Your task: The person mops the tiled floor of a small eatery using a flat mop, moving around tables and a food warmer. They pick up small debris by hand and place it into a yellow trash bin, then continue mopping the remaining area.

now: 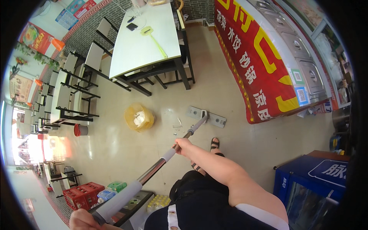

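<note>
A flat mop with a long metal handle (pixel 152 169) runs diagonally across the view. My left hand (pixel 82 220) is closed around the grey grip at its upper end, at the bottom left. Farther down the shaft, my right hand (pixel 181 145) grips the metal part. The mop's flat grey head (pixel 220 120) rests on the tiled floor in front of my sandalled feet. Left of the head lies a little heap of litter (pixel 178 126) with thin pieces and scraps. A bin with a yellow liner (pixel 147 119) stands beyond it, with white crumpled waste inside.
A white table (pixel 138 57) with a green fly swatter (pixel 156 43) stands ahead, chairs alongside. A counter with a red banner (pixel 250 66) is at right, a blue refrigerated cabinet (pixel 304 169) at lower right. Red crates (pixel 82 194) and a red bucket (pixel 81 130) are at left.
</note>
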